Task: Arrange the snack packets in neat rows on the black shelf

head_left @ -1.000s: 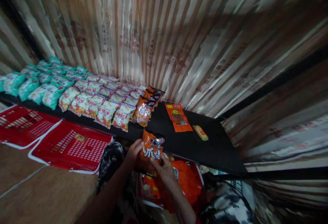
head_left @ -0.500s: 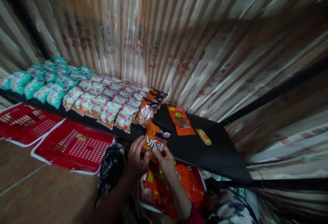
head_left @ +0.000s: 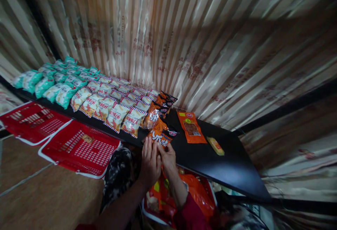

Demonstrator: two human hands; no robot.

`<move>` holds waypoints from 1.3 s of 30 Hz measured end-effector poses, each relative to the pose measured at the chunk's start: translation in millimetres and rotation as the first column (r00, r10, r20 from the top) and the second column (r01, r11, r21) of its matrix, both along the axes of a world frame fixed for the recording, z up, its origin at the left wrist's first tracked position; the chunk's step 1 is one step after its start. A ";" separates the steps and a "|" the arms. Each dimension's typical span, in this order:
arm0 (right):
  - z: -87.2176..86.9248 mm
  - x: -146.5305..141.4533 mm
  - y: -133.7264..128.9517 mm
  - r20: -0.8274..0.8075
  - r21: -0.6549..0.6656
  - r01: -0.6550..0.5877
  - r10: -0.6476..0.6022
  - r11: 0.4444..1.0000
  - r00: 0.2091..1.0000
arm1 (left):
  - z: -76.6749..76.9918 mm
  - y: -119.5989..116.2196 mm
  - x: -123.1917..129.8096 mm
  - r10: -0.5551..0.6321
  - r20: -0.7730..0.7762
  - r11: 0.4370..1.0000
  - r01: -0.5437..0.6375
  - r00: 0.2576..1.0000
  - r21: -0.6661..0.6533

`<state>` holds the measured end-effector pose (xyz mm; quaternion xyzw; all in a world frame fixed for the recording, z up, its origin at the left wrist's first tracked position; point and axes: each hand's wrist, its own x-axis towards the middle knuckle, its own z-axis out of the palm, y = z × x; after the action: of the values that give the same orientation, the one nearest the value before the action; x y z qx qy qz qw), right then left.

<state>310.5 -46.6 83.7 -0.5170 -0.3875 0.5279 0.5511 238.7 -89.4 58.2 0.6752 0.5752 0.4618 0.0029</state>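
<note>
An orange and black snack bag (head_left: pixel 161 131) lies at the front edge of the black shelf, in front of a row of matching orange bags (head_left: pixel 152 115). My left hand (head_left: pixel 151 159) is on its lower left edge, fingers together against the wrapper. On the lower right edge, my right hand (head_left: pixel 167 158) grips the same bag between thumb and fingers. The bag's bottom is partly hidden by both hands. Just left stand white and red snack bags (head_left: pixel 133 121) in rows.
Teal snack bags (head_left: pixel 64 94) fill the left end of the black shelf (head_left: pixel 210 163). To the right lie a flat orange packet (head_left: pixel 191 128) and a small yellow packet (head_left: pixel 216 146). Below are red baskets (head_left: pixel 92 149) and another basket of orange packets (head_left: pixel 197 191). Striped sheeting (head_left: pixel 163 30) hangs behind.
Both hands have moved the orange bag forward and down, from held up at the shelf's edge to resting by the orange row. The view has shifted slightly.
</note>
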 end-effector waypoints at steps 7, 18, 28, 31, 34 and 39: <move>2.7 -6.4 7.5 0.071 0.006 -0.001 0.000 1.000 0.998 | -2.9 5.4 0.5 0.038 0.059 0.999 -0.037 0.998 -0.018; 9.3 -13.8 25.1 0.052 0.037 -0.066 0.064 0.997 0.997 | -6.5 15.1 -7.4 0.025 0.129 0.999 -0.022 0.991 -0.025; 5.4 -18.4 36.9 0.058 0.064 -0.102 0.099 0.993 0.993 | -6.3 21.4 -6.8 0.059 0.170 0.996 -0.047 0.984 -0.076; 4.2 -19.4 36.2 0.065 0.094 -0.083 0.077 0.992 0.995 | -7.6 22.5 -6.1 0.074 0.168 0.996 -0.063 0.983 -0.067; -1.0 -19.5 32.0 0.089 0.109 -0.054 0.044 0.993 0.995 | -9.4 23.8 -4.8 0.092 0.177 0.995 -0.085 0.980 -0.045; -18.3 -14.6 23.5 0.149 0.114 -0.004 -0.013 0.993 0.989 | -13.5 26.1 -2.7 0.118 0.235 0.992 -0.106 0.965 -0.063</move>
<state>295.9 -23.0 65.4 -0.5235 -0.4561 0.4636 0.5505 235.9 -63.4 44.6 0.5810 0.6195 0.5242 0.0625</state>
